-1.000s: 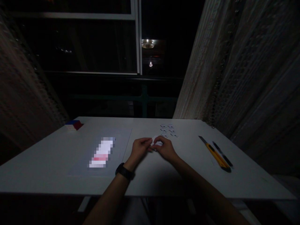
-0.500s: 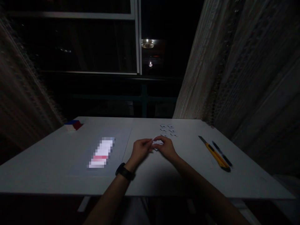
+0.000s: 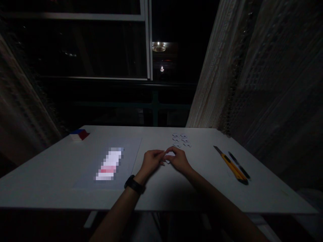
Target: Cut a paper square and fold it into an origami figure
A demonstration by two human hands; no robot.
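Note:
Over the middle of the white table (image 3: 161,198), my left hand (image 3: 152,160) and my right hand (image 3: 180,159) meet at the fingertips. Pinched between them is a small piece of white paper (image 3: 167,162), mostly covered by the fingers; its exact shape cannot be made out. A dark watch (image 3: 135,184) is on my left wrist. Just beyond my right hand, several small white pieces with dark marks (image 3: 184,140) lie in two columns; they look like paper.
Right of my hands lie a yellow utility knife (image 3: 230,166), its blade out, and a dark pen (image 3: 238,164). On the left, a bright pixelated screen (image 3: 110,163) rests on a large pale sheet (image 3: 132,159). A coloured cube (image 3: 78,134) sits at the far left corner. Curtains (image 3: 212,67) hang beside the window.
The right fingers have curled a little further over the paper, and less of its white surface shows. Both hands stay in nearly the same place.

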